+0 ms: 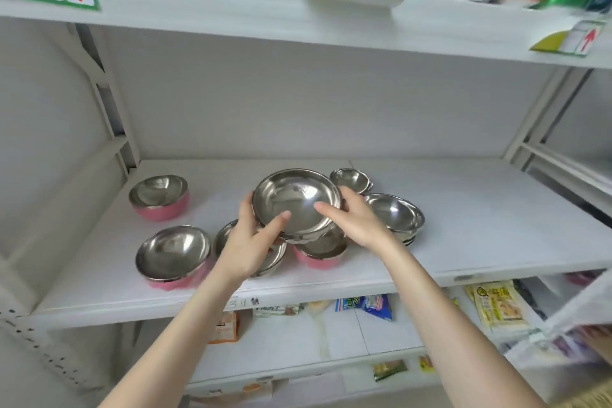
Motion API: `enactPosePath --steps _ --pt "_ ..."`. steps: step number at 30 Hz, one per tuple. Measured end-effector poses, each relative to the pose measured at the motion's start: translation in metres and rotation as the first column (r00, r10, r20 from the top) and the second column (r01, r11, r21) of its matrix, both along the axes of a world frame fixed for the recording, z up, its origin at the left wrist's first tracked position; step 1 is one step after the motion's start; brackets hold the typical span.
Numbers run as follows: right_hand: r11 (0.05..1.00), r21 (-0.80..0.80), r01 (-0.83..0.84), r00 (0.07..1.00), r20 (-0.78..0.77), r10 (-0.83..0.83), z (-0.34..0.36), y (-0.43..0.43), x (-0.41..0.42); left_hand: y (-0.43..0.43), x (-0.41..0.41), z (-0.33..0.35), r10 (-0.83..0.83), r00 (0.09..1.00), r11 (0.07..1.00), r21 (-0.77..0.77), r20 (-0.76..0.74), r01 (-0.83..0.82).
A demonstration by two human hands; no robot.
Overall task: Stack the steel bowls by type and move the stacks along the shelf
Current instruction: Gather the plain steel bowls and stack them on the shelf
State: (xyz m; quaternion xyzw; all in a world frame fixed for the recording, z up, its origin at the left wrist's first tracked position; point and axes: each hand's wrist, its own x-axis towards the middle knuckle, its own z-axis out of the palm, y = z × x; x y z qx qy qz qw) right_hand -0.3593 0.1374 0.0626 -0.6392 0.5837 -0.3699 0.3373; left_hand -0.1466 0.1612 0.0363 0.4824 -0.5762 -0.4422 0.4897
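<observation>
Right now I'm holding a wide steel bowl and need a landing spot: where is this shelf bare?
The shelf board is bare right of the all-steel stack, and along the back wall. Between the two pink bowls at left is a smaller gap. The centre, under the held bowl, is crowded.

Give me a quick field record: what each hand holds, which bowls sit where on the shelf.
held: wide shallow steel bowl, tilted toward the camera, raised over other bowls
left hand: grips its left rim
right hand: grips its right rim
left side of shelf: two pink-sided bowls
under held bowl: pink-sided bowl
right: plain steel bowls stacked; small bowl behind
</observation>
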Motion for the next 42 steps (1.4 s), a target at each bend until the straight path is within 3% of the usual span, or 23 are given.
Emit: enactPosePath --steps 4,10,19,33,42 --pt "0.999 -0.022 0.05 0.998 -0.026 -0.05 0.004 0.003 -0.059 -0.006 -0.058 0.004 -0.056 0.998 0.998 0.035 -0.035 0.058" --pt "0.982 -0.052 0.182 0.983 -0.005 -0.183 0.003 -0.004 -0.127 -0.028 -0.131 0.017 -0.116 0.992 0.993 0.033 0.042 0.115" --pt "0.984 -0.042 0.175 0.983 -0.039 -0.177 -0.02 -0.04 -0.195 -0.057 -0.206 0.004 -0.078 0.995 0.993 0.099 0.065 0.071" --pt "1.0 -0.006 -0.025 0.975 -0.219 0.023 -0.062 -0.063 -0.215 -0.068 -0.233 -0.02 0.097 0.935 0.979 0.135 0.341 -0.151" --pt "0.999 0.037 0.038 0.923 -0.384 -0.021 -0.063 -0.062 -0.212 -0.068 -0.222 -0.018 0.04 0.92 0.98 0.165 0.39 -0.113"
